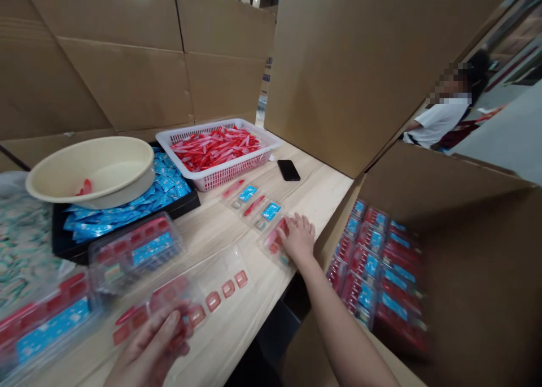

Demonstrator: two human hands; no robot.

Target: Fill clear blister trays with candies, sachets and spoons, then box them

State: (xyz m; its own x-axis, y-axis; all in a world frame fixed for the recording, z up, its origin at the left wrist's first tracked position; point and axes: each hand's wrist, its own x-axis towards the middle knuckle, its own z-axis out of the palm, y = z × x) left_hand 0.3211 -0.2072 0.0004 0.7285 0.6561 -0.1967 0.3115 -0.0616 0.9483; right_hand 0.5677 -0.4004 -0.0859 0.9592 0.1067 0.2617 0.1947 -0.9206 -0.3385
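Pinching red bits (184, 326), left hand (154, 342), seven o'clock; touching clear box (273, 247), right hand (298, 239), five o'clock (can't tell grip). Likely light, bendy: hold edges.

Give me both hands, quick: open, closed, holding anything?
Left hand: fingers curled; blur hides whether it grips anything.
Right hand: open, fingers spread, at a small clear tray; a firm grip cannot be told.

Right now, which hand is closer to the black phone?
The right. The right hand is on the phone's side of the table, a little nearer the person than the phone. The left hand is much farther away, down to the phone's left.
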